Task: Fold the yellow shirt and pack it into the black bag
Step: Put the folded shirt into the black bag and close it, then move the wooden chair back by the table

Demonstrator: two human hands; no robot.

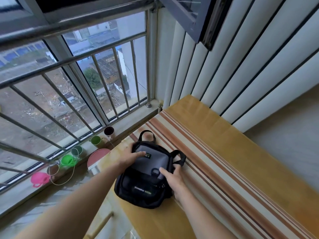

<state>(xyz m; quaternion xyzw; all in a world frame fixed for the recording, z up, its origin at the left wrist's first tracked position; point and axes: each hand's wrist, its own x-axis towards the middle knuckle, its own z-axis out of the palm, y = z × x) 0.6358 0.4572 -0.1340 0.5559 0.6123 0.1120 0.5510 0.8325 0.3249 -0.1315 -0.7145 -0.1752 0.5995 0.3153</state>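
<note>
Both forearms reach to the black bag [145,176] on the striped mattress [215,152]: left hand [128,156] flat steadying it, right hand [172,176] apparently gripping its side, yellow shirt unseen.

The black bag [145,176] is showing matt woven cloth, with a smoother grey panel. The striped bed cover [215,152] is looking like soft, matt fabric. At far left, the window railing [72,61] is gleaming as polished metal; the cups [40,178] on the sill are shining like glossy plastic.
</note>
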